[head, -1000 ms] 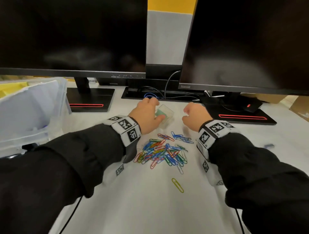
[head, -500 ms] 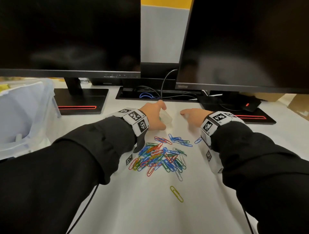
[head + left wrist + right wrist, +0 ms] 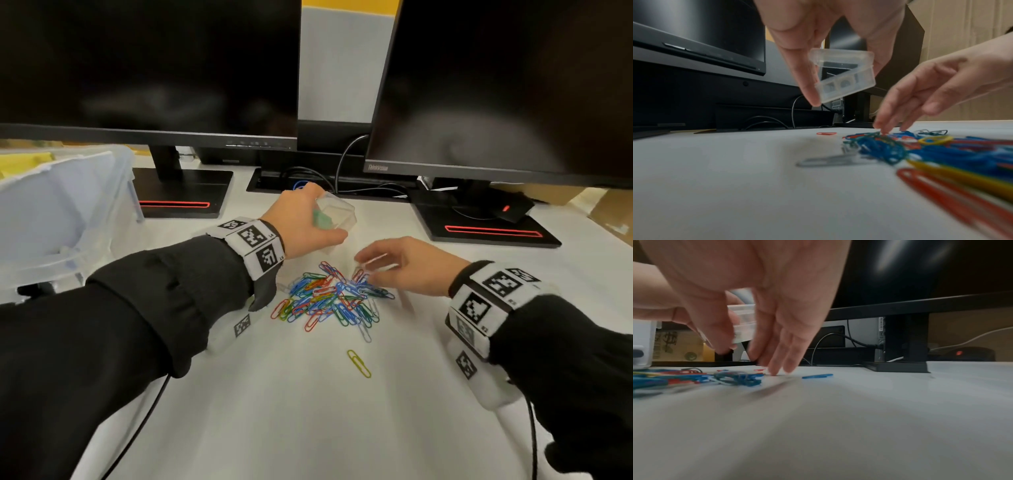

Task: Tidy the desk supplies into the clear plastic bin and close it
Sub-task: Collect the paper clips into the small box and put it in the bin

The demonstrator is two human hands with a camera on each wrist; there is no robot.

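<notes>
A pile of coloured paper clips lies on the white desk, and one yellow clip sits alone nearer me. My left hand grips a small clear plastic box above the far edge of the pile. In the left wrist view this box is tilted, with its hinged lid standing open, pinched between finger and thumb. My right hand reaches down with straight fingers. Its fingertips touch the desk at the pile's far right edge and hold nothing.
A large clear storage bin stands at the left edge of the desk. Two dark monitors on black stands line the back, with cables between them. The near half of the desk is bare white surface.
My left hand has lifted and tilted the small clear box. My right hand has uncurled and come down toward me onto the far right edge of the clip pile.
</notes>
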